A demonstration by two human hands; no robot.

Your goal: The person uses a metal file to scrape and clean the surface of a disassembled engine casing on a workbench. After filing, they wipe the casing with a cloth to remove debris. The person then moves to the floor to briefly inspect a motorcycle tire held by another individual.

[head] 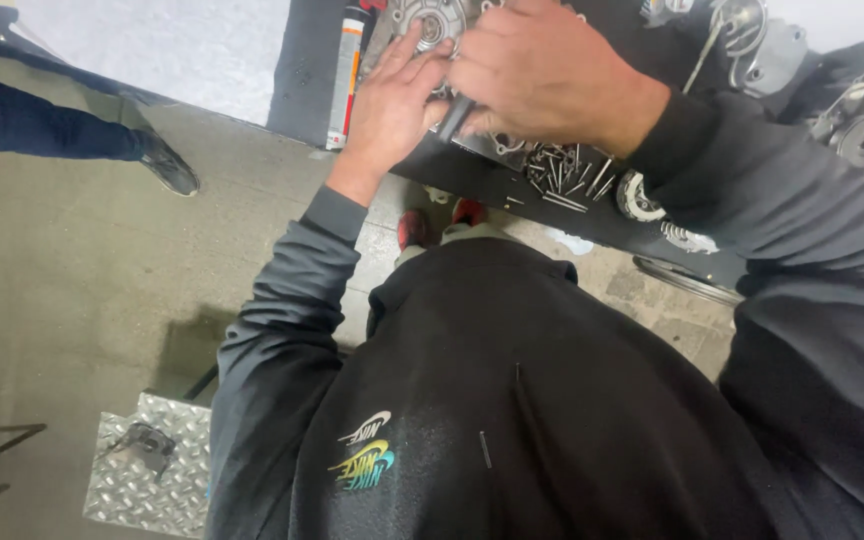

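Up close, both hands (472, 90) press spread fingers on a round, ribbed metal casing (430, 22).

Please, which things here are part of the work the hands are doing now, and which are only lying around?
In hand:
- left hand pressing on the metal engine cover
- right hand over the same cover, gripping a dark tool

Lying about:
- spray can
- loose bolts
- round bearing
- chequered metal plate on the floor

Our left hand (392, 100): upper centre of frame, palm down, fingers spread and extended upward. Our right hand (542, 70): just right of it, fingers curled downward, knuckles raised. Both forearms in dark sleeves, converging upward.
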